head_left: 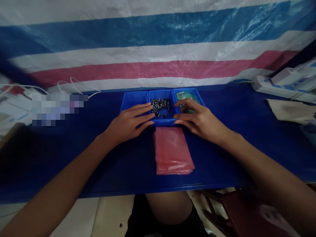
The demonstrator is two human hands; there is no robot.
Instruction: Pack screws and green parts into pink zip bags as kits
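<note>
My left hand [130, 122] rests at the front of the blue bins, its fingers stretched out and apart across the left bin [134, 98]. Its fingertips reach the near left corner of the middle blue bin [163, 122]. Inside that bin lie many small black-and-silver parts [160, 104], too small to name. My right hand [197, 117] has slightly bent, separated fingers at the middle bin's right front corner, with nothing visible in them. It partly hides the right bin [200, 100], which holds green plastic-looking pieces [189, 97]. A stack of pink plastic bags [172, 151] lies just in front.
The bins stand on a blue-covered table [118, 174] against a striped plastic sheet [158, 52]. White cables [84, 93] and a blurred-out patch are at the left. A white power strip [278, 88] and a beige cloth-like piece [288, 110] lie at the right.
</note>
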